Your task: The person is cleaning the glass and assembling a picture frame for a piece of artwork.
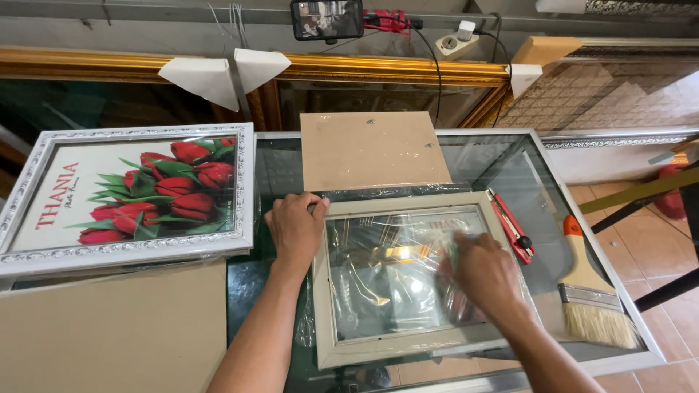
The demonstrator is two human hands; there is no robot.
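Observation:
A pale grey picture frame (408,206) with a glass pane lies flat on a glass-topped table (480,156). My left hand (295,225) rests on the frame's upper left corner, fingers curled over its edge. On the right part of the pane, my right hand (484,273) is blurred and presses something crumpled, seemingly a cloth; what it is exactly cannot be told. Clear plastic wrap lies under and around the frame.
A silver-framed print of red tulips (131,196) lies at left, over a brown board (109,331). Another brown board (371,149) sits behind the frame. A red utility knife (510,225) and a wide paintbrush (586,287) lie at right. Gilded frames lean at the back.

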